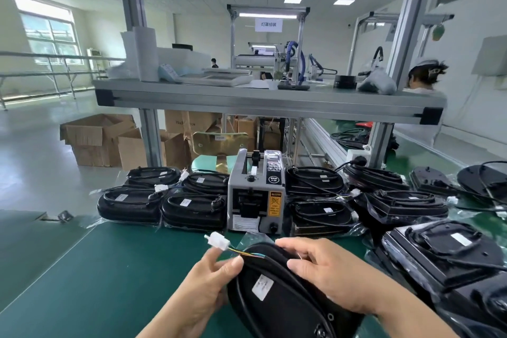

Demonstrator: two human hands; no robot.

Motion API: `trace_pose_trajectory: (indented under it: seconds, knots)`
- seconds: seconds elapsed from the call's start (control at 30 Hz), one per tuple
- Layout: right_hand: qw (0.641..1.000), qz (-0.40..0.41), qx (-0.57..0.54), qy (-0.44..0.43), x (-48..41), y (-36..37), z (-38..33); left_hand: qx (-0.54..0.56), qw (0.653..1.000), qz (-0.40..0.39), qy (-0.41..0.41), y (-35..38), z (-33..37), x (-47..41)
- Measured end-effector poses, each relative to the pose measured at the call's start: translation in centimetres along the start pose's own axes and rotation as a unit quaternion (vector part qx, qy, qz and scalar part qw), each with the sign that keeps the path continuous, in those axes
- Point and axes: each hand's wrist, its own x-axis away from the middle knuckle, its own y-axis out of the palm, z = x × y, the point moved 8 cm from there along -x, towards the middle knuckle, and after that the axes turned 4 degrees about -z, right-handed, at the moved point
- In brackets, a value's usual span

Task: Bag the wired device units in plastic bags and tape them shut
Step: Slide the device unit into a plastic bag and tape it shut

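**Head view: bagging station, one unit in hand**

**Q:** What does each hand hold?

**A:** The left hand (204, 281) pinches the thin coloured wires (248, 253) between thumb and fingertips, just behind the white plug (218, 240). The plug sticks out free, toward the tape machine (256, 195). The right hand (329, 269) lies over the top edge of the black unit (277, 307), with its fingers curled round the rim and its thumb on the face.

**Q:** Where is the unit, and why is it held this way?

**A:** It sits low and central, close to the person, tilted up off the green table mat (109, 269). Its white label (262, 287) faces the camera. The grip suggests a division of work. One hand steadies the body while the other gathers the loose lead, probably so that it lies flat and does not catch on a bag mouth.

**Q:** Is the unit already in a bag?

**A:** That cannot be settled from this view. A scrap of clear film (251, 236) shows just beyond the unit's far edge. It may be a bag, but too little of it shows to tell.

**Q:** Why does the tape machine stand in the middle?

**A:** It stands straight ahead, between a left group of units in clear bags (162, 200) and a right group (321, 211). From there a cut strip is likely within reach of either hand, and finished work can go to either side. A further pile of black units (450, 252) lies beside the right forearm. Taping of the held unit is not yet begun.
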Motion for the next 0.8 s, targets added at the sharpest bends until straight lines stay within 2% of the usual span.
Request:
trace_pose_trajectory:
  seconds: [0.07, 0.13, 0.23, 0.33, 0.5, 0.63, 0.8]
  knots:
    - [0.999, -0.023, -0.031, -0.020, 0.1, 0.8, -1.1, 0.072, 0.996, -0.060, 0.007, 0.5, 0.0, 1.0]
    - [0.998, -0.031, -0.045, -0.034, -0.1, 1.5, -2.4, 0.059, 0.995, -0.072, 0.041, 0.4, 0.8, 2.0]
    - [0.998, -0.019, -0.043, -0.046, -1.1, 2.7, -3.2, -0.021, 0.995, -0.008, 0.093, -1.1, 2.5, 3.2]
    - [0.997, 0.041, -0.064, -0.027, -2.3, 2.8, -3.2, -0.069, 0.989, 0.066, 0.116, -3.5, 3.9, 4.4]
    - [0.961, 0.169, -0.214, 0.050, -2.5, 3.6, -0.5, -0.010, 0.973, 0.219, 0.079, -10.9, 4.7, 5.8]
    - [0.954, 0.115, -0.260, 0.090, -4.2, 9.9, -0.5, 0.061, 0.939, 0.334, 0.051, -17.1, 4.5, 6.0]
    - [0.946, 0.002, -0.321, 0.047, -9.2, 15.9, -4.8, 0.054, 0.921, 0.383, 0.044, -22.5, 5.3, 5.0]
